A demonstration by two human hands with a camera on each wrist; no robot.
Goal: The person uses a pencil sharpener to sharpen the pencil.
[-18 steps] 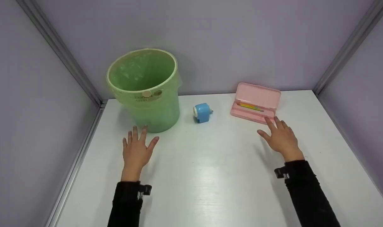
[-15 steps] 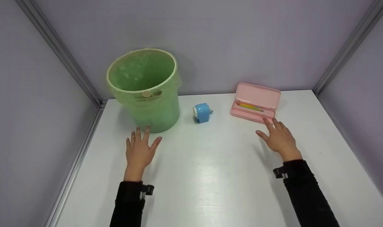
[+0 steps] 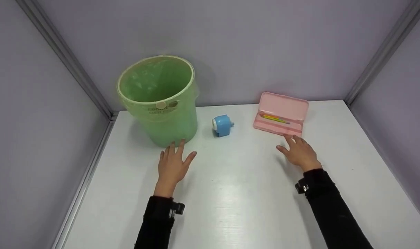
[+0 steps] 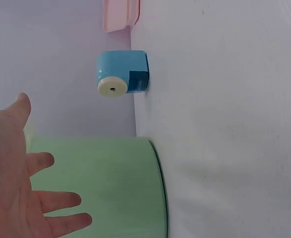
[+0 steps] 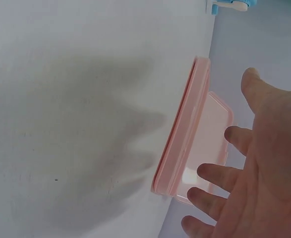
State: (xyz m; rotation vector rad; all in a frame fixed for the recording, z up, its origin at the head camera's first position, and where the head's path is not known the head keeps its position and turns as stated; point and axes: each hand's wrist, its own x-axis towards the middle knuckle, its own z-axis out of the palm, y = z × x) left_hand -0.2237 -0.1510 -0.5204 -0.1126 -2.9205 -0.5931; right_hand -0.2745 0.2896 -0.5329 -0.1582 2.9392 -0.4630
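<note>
A recording booth: white table (image 3: 230, 200) boxed by plain lilac panels (image 3: 251, 45).

Blue pencil sharpener (image 3: 222, 125) stands upright on the white table (image 3: 237, 200), near the back edge, roughly mid-width. Its pale round face with the centre hole points left, and a small crank sticks out on the right. The left wrist view shows that face head-on (image 4: 123, 79); the right wrist view catches only the crank end at the top edge (image 5: 229, 5). Table top is glossy, with a glare patch in the middle. Lavender back wall (image 3: 230, 41) and side panels, left (image 3: 30, 145) and right (image 3: 403, 103). Grey metal posts in both back corners, left (image 3: 64, 58) and right (image 3: 383, 52).
</note>
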